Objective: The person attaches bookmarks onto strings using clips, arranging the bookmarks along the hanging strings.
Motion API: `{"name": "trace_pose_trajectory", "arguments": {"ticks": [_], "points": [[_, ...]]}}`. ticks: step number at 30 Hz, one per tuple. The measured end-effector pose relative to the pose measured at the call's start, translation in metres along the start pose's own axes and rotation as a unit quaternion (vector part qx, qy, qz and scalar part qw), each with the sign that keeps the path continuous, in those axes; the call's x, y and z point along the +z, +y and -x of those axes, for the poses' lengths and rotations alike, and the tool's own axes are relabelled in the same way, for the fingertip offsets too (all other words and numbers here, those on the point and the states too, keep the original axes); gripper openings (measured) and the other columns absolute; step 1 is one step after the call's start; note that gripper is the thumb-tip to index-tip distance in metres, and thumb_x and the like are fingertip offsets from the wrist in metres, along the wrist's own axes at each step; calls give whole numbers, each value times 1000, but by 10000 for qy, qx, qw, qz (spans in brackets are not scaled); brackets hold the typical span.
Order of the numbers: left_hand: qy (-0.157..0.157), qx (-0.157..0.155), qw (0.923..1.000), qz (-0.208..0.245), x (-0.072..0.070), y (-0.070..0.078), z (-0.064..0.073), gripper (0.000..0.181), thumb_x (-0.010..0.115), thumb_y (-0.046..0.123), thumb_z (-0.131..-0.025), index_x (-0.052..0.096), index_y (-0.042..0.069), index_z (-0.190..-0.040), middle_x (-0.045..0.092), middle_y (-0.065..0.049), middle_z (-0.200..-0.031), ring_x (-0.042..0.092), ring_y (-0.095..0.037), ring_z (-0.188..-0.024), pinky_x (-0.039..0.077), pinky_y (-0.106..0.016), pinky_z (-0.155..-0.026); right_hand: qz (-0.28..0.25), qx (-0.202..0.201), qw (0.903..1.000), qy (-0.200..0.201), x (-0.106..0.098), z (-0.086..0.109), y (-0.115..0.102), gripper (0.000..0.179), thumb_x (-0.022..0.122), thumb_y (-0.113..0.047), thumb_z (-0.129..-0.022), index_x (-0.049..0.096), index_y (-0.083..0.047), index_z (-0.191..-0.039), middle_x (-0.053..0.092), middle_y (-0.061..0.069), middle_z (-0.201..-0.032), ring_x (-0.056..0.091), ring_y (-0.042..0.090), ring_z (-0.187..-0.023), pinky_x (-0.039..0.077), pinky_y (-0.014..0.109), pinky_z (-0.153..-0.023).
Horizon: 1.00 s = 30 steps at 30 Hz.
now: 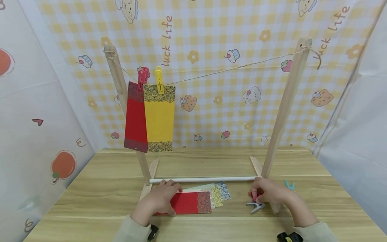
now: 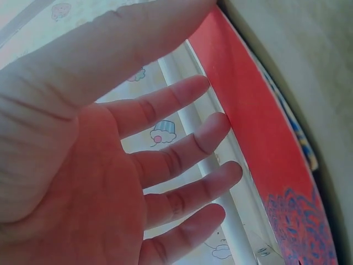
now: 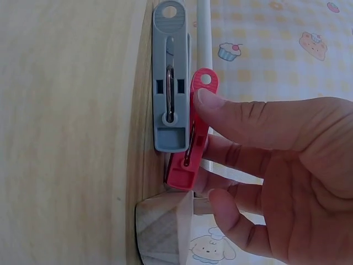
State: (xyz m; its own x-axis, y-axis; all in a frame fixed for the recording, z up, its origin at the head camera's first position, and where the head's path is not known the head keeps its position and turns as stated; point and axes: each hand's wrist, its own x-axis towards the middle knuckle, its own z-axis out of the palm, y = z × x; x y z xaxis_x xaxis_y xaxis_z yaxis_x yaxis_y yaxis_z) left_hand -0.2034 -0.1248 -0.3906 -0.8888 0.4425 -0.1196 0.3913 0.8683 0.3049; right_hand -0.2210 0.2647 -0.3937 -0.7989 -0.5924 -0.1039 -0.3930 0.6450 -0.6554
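Note:
In the head view, my left hand (image 1: 160, 199) lies over a red card (image 1: 188, 202) with a dark patterned end, resting on other cards. Its fingers reach the far long edge and the thumb the near one. Straight, spread fingers touch that edge in the left wrist view. My right hand (image 1: 270, 191) pinches a red clothespin (image 3: 190, 146) between thumb and fingers, low beside the right post. Right next to it lies a grey clothespin (image 3: 171, 83). Yellow- and blue-patterned cards (image 1: 223, 191) fan out from beneath the red card.
A twine line (image 1: 235, 68) spans two wooden posts (image 1: 282, 111), joined below by a white rod (image 1: 202, 179). A red card (image 1: 136, 117) and a yellow card (image 1: 159, 117) hang from it by clothespins. A teal clothespin (image 1: 289, 185) lies behind my right wrist.

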Motion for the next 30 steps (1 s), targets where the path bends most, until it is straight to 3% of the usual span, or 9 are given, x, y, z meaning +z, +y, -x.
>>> {"name": "trace_pose_trajectory", "arguments": {"ticks": [12,30], "points": [[-291,-211,9991,238,-1,1,-2,58,94,14,-60,58,12,-105,57,-6,-110,45,-25,-102,46,-48,-85,-78,-295,9995,-19,-2,-5,1,14,69,-4,-88,59,-10,-81,60,-4,-81,51,3,-71,44,21,-62],[-420,-324,9970,571,-4,-4,-4,67,95,17,-61,56,12,-115,55,-8,-113,44,-25,-102,46,-45,-80,-181,-383,9991,-12,-3,-7,-2,12,67,-6,-91,59,-8,-83,61,-4,-84,52,2,-69,45,21,-61]]}}
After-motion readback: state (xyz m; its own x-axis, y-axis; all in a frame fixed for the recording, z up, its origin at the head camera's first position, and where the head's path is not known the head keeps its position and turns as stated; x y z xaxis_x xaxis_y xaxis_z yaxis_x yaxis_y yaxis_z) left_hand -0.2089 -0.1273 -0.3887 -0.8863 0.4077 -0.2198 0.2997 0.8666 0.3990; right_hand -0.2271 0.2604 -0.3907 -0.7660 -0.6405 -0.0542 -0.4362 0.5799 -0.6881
